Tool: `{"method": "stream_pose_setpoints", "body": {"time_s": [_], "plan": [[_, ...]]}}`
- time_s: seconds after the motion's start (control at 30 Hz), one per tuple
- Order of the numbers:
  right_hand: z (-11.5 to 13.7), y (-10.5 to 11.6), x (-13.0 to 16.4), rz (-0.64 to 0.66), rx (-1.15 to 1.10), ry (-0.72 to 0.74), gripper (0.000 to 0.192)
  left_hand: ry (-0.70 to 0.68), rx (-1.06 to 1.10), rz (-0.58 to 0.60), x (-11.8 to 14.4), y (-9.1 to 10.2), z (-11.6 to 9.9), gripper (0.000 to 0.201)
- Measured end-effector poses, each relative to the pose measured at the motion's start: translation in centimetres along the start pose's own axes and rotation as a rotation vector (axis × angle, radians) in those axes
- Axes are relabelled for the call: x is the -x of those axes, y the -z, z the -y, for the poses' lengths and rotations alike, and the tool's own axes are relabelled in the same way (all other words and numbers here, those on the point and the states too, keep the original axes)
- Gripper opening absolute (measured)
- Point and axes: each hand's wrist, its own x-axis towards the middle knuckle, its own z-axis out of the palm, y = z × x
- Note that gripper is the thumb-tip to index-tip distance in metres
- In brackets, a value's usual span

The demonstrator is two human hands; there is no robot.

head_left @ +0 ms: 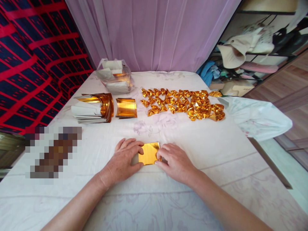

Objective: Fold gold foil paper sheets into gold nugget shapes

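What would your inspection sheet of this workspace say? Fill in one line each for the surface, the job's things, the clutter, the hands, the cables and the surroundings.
Surface: table under a pale cloth with a faint floral print.
Job's things: gold foil sheet lying flat near the front edge.
Clutter: folded gold pieces spread at the back; stack of foil paper; smaller gold stack; clear bag of paper; white bag at the right edge.
Hands: left hand and right hand both press on the sheet's sides.
Cables: nothing seen.
Surroundings: lilac curtain behind; red and blue patterned cloth to the left; shelves of clothes to the right.
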Motion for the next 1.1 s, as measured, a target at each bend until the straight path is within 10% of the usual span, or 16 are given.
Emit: {"method": "stream_pose_setpoints", "body": {"time_s": [0.27, 0.9, 1.1], "plan": [[1.7, -0.3, -0.2, -0.025, 0.166, -0.099, 0.021, 0.017, -0.058, -0.190, -0.1, -1.5, -1.8, 0.026], [-0.7, 2.3, 0.1, 0.157, -0.046, -0.136, 0.011, -0.018, 0.080, 0.032, 0.2, 0.4, 0.1, 0.030], [-0.6, 1.7, -0.1, -0.107, -0.076, -0.130, 0.010, 0.001, 0.074, 0.038, 0.2, 0.3, 0.1, 0.029]]}}
